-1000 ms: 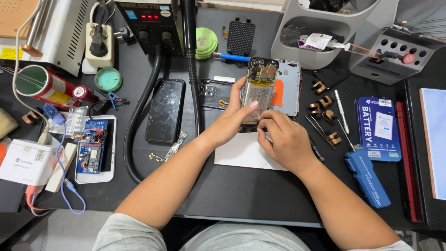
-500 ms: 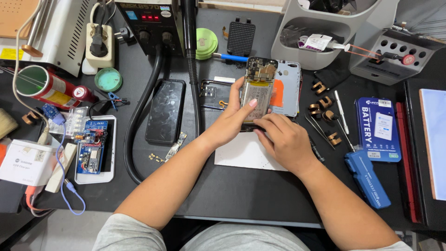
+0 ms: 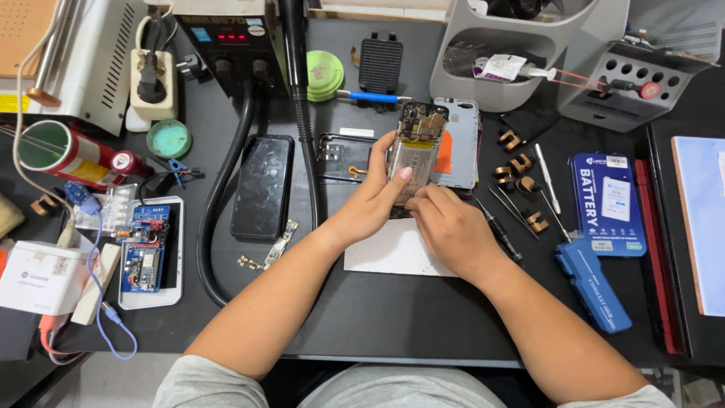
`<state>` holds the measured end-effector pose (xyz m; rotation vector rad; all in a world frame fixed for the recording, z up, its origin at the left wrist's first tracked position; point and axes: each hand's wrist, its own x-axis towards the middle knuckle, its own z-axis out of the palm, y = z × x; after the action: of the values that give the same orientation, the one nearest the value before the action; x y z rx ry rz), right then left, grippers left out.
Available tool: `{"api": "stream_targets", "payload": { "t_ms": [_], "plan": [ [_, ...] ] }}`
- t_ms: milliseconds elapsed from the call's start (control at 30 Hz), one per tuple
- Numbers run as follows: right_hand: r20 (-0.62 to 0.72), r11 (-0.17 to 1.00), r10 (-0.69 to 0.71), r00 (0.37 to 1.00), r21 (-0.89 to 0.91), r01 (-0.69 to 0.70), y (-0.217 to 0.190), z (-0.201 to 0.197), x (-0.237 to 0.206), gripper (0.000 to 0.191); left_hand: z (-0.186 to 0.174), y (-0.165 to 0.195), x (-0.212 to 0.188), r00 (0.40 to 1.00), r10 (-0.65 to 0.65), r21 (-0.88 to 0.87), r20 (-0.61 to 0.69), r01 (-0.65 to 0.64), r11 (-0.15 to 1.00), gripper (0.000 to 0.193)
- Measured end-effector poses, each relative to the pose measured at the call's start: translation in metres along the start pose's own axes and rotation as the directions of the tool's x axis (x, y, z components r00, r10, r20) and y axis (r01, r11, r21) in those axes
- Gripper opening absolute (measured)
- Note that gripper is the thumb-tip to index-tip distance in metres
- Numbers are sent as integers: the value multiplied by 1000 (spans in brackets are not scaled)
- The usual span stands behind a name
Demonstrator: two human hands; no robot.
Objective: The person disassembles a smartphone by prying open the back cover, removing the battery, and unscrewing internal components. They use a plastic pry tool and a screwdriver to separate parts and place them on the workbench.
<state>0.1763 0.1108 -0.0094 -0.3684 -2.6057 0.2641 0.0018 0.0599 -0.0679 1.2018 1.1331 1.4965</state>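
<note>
An opened phone is gripped by the left hand near the middle of the black bench; the right hand is pressed against its lower end. A white sheet lies beneath. A dark phone lies leftward, a blue box toward the right edge.

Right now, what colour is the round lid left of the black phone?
Teal green lid, clearest in the head view.

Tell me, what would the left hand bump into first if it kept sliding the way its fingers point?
Probably the opened phone that the left hand already touches; past it, likely the blue-handled brush, though depth is unclear.
</note>
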Motion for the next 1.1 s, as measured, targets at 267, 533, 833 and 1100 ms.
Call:
{"api": "stream_targets", "payload": {
  "t_ms": [267, 533, 833, 1100],
  "plan": [
    [-56, 994, 64, 996, 87, -59, -1, -6, 0, 25, -2, 13, 0, 1000, 14, -112, -23, -17, 994, 60],
    [-126, 996, 57, 990, 76, -48, 2, -9, 1, 36, -7, 20, 3, 996, -87, -400, 11, 84, 912, 64],
    [-81, 998, -53, 995, 26, 55, 12, -18, -1, 26, -7, 8, 5, 983, -186, -528, 0, 158, 834, 62],
    [-108, 987, -162, 981, -40, 159, 10, -14, 0, 24, -9, 10, 6, 979, -202, -475, -5, 176, 862, 61]
  ]
}}
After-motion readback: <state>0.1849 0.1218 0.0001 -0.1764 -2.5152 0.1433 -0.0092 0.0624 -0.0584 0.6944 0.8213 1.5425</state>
